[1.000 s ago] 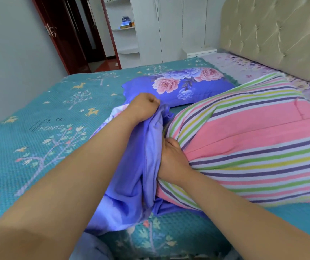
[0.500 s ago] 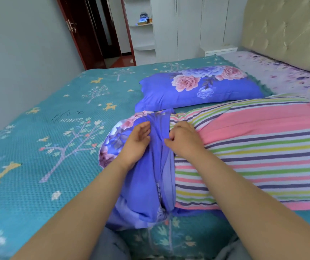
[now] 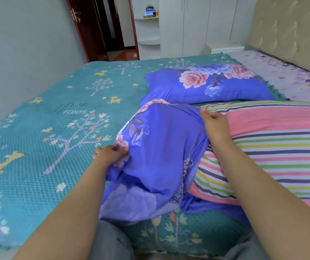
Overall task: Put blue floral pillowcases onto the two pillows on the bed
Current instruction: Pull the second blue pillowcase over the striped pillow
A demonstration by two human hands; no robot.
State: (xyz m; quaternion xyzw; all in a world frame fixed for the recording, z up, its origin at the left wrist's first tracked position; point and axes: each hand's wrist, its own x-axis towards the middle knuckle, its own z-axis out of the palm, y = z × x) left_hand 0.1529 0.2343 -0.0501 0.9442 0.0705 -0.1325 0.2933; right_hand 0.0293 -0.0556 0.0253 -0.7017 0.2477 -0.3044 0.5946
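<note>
Left hand [image 3: 109,156] and right hand [image 3: 215,124] each grip the pillowcase [image 3: 161,147], which covers 1 end of the striped pillow [image 3: 274,147].

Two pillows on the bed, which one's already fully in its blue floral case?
The far pillow, lying untouched beyond the hands, is fully covered. The near striped pillow is mostly bare; its pillowcase covers only one end, gripped by the left hand and right hand.
</note>
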